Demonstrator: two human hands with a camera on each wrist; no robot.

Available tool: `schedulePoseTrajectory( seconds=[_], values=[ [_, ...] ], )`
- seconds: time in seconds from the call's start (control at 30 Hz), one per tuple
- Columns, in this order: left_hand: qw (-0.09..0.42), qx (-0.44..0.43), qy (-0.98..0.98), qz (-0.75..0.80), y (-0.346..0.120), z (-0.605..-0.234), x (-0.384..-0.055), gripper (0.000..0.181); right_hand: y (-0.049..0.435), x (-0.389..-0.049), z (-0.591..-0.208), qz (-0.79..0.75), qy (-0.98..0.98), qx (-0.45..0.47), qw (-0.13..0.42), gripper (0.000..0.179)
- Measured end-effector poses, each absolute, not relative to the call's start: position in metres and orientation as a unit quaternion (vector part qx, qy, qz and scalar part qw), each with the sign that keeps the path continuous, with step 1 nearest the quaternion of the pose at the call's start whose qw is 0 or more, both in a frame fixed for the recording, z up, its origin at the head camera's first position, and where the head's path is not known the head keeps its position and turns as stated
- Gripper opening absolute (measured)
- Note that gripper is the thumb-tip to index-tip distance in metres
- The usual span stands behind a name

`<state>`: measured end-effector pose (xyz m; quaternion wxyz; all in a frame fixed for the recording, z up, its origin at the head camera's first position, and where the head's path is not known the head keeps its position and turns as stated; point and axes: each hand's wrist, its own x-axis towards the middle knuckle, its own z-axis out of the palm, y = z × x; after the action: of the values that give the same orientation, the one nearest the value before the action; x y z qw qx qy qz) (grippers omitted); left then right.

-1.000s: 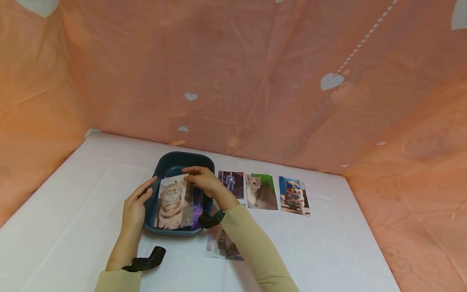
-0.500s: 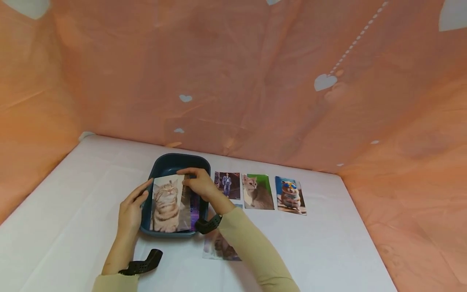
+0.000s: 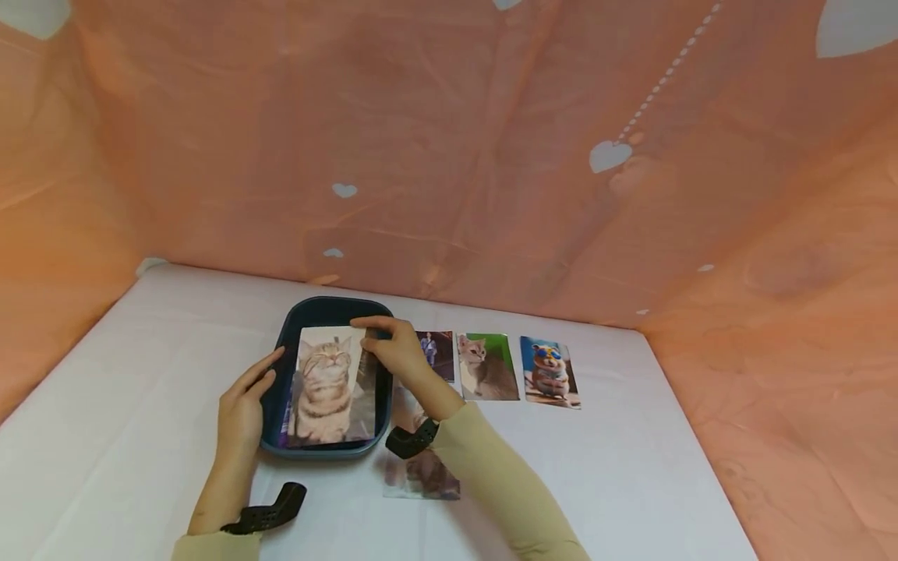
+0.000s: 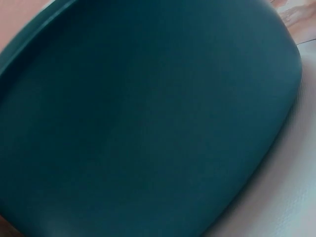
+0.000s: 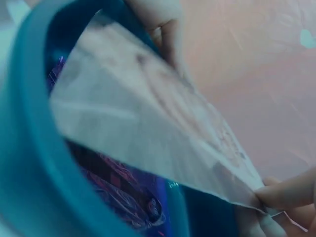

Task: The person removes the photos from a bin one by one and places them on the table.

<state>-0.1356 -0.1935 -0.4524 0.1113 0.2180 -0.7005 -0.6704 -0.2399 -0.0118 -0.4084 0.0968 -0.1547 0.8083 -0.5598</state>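
In the head view, a glossy photo of a tabby cat (image 3: 325, 393) covers much of a dark teal plastic tub (image 3: 295, 315). My right hand (image 3: 403, 354) pinches the photo at its upper right corner, thumb on one side and fingers on the other, as the right wrist view shows. That view has the photo tilted, its near edge raised over purple glossy packaging (image 5: 123, 197) inside the tub. My left hand (image 3: 242, 409) holds the tub's left rim, thumb over the edge. The tub's outer wall (image 4: 158, 118) fills most of the left wrist view.
Right of the tub, a photo of a standing person (image 3: 436, 354), a cat photo with green background (image 3: 489, 370) and a hamster photo (image 3: 550, 374) form a row on the white table (image 3: 610, 467). Another photo (image 3: 421, 475) lies nearer, partly behind my right forearm. Orange cloth (image 3: 393, 140) hangs around.
The cat photo has shifted right and straightened over the tub with my right hand. Purple packaging that showed at its right edge now shows at its left. My left hand stays at the rim.
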Motion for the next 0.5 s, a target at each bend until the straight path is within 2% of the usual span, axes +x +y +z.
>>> schedulePoseTrajectory(
  seconds=[0.2,0.5],
  values=[
    [0.110,0.225,-0.704,-0.664,-0.196,-0.453,-0.134,0.040,0.005,-0.239,-0.404,-0.626,0.763,-0.121,0.106,0.032],
    [0.102,0.226,-0.692,-0.678,-0.194,-0.452,-0.135,0.040,0.041,-0.239,-0.408,-0.642,0.758,-0.096,0.071,0.033]
  ],
)
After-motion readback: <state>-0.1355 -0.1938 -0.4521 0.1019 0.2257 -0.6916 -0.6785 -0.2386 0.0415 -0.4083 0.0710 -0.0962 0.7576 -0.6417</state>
